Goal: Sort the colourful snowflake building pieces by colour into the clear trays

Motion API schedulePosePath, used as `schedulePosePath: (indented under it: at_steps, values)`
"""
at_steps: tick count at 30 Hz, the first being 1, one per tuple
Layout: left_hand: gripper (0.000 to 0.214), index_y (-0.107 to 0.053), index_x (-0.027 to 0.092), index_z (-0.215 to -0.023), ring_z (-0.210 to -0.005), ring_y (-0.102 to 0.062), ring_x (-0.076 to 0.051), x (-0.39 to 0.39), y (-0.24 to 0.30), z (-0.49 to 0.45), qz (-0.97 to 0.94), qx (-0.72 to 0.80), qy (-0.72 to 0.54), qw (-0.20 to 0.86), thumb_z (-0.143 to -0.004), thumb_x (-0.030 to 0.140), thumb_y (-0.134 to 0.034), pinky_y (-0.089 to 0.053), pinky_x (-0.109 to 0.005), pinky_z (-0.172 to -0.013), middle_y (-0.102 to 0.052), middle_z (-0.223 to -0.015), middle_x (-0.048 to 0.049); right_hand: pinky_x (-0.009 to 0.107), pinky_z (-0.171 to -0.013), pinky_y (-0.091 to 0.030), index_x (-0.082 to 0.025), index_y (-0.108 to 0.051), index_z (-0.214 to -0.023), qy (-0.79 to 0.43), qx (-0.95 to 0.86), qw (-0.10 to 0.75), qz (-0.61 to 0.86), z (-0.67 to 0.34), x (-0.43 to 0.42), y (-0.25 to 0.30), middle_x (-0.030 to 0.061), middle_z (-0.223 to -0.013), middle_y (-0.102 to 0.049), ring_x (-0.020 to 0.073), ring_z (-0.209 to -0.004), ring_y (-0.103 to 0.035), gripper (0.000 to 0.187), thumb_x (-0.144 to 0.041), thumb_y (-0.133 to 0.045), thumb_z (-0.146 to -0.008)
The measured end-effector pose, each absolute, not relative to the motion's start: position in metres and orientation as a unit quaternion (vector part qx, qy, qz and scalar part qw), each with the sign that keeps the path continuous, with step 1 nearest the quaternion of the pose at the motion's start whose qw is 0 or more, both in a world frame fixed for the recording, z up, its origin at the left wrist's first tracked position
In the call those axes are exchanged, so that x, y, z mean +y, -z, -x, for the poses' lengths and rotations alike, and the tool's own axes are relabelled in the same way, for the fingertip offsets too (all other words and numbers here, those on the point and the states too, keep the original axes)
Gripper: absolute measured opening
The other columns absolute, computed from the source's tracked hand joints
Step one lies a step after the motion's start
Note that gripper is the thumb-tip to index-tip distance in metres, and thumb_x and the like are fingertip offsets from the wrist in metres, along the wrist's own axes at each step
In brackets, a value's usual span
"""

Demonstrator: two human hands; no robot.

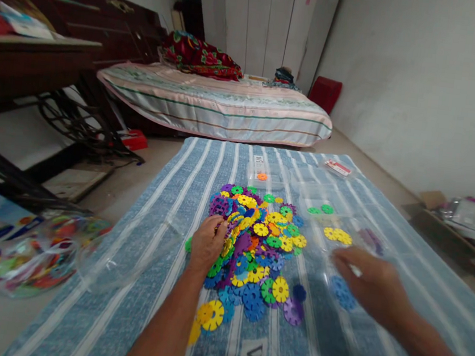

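A heap of flat plastic snowflake discs in yellow, blue, purple and green lies on a blue striped cloth. My left hand rests on the heap's left edge with fingers curled down among the discs; what they grip is hidden. My right hand hovers to the right, blurred by motion, just above a small group of blue discs in a clear compartment tray. The tray also holds yellow discs, green discs and one orange disc.
A clear plastic lid lies left of the heap. Bags of coloured toys sit on the floor at far left. A bed stands beyond the cloth, a dark table at left, a cardboard box at right.
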State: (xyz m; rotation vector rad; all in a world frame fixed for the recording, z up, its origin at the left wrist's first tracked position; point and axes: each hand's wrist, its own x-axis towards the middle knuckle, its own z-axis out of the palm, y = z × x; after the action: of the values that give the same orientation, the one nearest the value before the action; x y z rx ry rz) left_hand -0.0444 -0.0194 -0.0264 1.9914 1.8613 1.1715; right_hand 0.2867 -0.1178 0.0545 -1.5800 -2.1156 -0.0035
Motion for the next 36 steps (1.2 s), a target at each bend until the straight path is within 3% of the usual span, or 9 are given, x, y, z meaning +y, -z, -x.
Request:
schedulePosePath:
  at_steps: [4, 10, 26, 32, 36]
  values:
    - [0.025, -0.064, 0.020, -0.089, -0.098, -0.062, -0.019, -0.020, 0.026, 0.044, -0.671, 0.622, -0.394, 0.088, -0.086, 0.033, -0.042, -0.047, -0.032, -0.092, -0.068, -0.100, -0.0058, 0.026, -0.068, -0.050, -0.021, -0.064, -0.086, -0.069, -0.819, 0.256, 0.509, -0.229, -0.153, -0.026, 0.0043, -0.080, -0.066, 0.0140, -0.071, -0.063, 0.026, -0.025, -0.039, -0.094]
    - [0.026, -0.063, 0.021, -0.087, -0.096, -0.062, -0.018, -0.021, 0.024, 0.043, -0.671, 0.621, -0.394, 0.090, -0.087, 0.031, -0.039, -0.047, -0.032, -0.092, -0.068, -0.097, -0.0051, 0.030, -0.075, -0.053, -0.021, -0.064, -0.091, -0.048, -0.797, 0.284, 0.531, -0.203, -0.166, 0.007, 0.0066, -0.093, -0.067, 0.0166, -0.083, -0.063, 0.019, -0.020, -0.045, -0.091]
    - [0.029, -0.063, 0.020, -0.092, -0.098, -0.061, -0.017, -0.022, 0.028, 0.045, -0.669, 0.622, -0.396, 0.092, -0.089, 0.027, -0.036, -0.046, -0.031, -0.094, -0.068, -0.100, -0.0062, 0.042, -0.091, -0.051, -0.021, -0.062, -0.095, -0.002, -0.803, 0.373, 0.464, -0.158, -0.176, 0.018, 0.0088, -0.109, -0.063, 0.0227, -0.108, -0.056, 0.020, -0.011, -0.049, -0.084]
    - [0.028, -0.063, 0.021, -0.089, -0.097, -0.062, -0.017, -0.023, 0.026, 0.045, -0.670, 0.618, -0.400, 0.093, -0.089, 0.026, -0.036, -0.047, -0.030, -0.093, -0.068, -0.097, -0.0052, 0.047, -0.095, -0.047, -0.019, -0.064, -0.092, 0.004, -0.836, 0.337, 0.432, -0.130, -0.172, 0.018, 0.0126, -0.121, -0.058, 0.0286, -0.122, -0.046, 0.018, -0.013, -0.050, -0.082]
    - [0.028, -0.063, 0.020, -0.088, -0.095, -0.062, -0.017, -0.023, 0.025, 0.045, -0.667, 0.616, -0.408, 0.098, -0.088, 0.026, -0.035, -0.047, -0.030, -0.092, -0.068, -0.096, -0.0048, 0.055, -0.096, -0.042, -0.019, -0.064, -0.101, -0.019, -0.848, 0.265, 0.459, -0.113, -0.162, 0.018, 0.0160, -0.131, -0.052, 0.0350, -0.125, -0.042, 0.024, -0.032, -0.062, -0.080]
